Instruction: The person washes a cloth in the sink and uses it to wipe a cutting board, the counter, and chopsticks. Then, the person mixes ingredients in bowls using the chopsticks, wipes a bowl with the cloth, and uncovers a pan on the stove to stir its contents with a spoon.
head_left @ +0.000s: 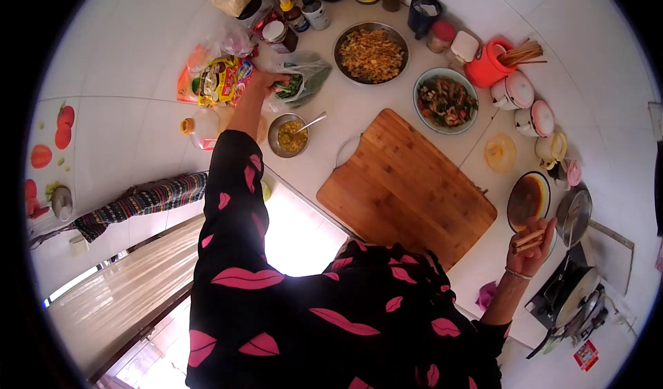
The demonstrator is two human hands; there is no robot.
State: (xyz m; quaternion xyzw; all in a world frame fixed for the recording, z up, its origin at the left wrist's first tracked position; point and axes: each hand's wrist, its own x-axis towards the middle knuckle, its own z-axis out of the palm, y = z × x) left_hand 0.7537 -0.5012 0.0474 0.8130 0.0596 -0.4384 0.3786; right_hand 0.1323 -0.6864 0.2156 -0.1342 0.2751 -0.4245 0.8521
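Observation:
My left hand reaches to the far left of the counter, its fingers closed at the mouth of a clear plastic bag. Leafy greens show in the bag, right beside those fingertips; whether they touch the greens I cannot make out. On the right side, my right hand is closed round a pair of wooden chopsticks. It is raised just in front of a bowl of brown sauce. Near my left forearm sits a small metal bowl of yellow mixture with a spoon in it.
A wooden cutting board lies mid-counter. Behind it stand a metal bowl of chopped yellow food and a bowl of mixed meat and vegetables. Bottles, a red chopstick holder and lidded enamel pots line the wall.

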